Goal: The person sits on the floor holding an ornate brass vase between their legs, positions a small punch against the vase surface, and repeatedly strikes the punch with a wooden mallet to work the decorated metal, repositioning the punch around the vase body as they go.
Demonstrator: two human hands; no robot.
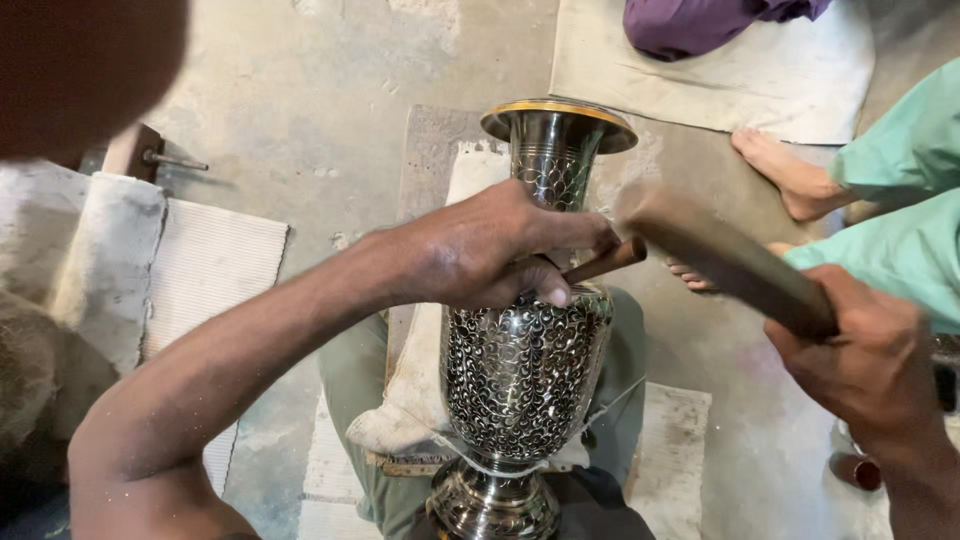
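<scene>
Hands [480, 255] hide chisel tip [605, 262]; mallet [720, 255] blurred over vase [525, 370].

bare concrete floor [330, 90], pretty dusty. a ribbed mat [215, 260] lies on the left, and a pale cloth [790, 75] top right.

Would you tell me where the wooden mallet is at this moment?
In the head view, the wooden mallet is right of centre, gripped by the right hand, its blurred head beside the punch that the left hand holds on the engraved vase.
</scene>
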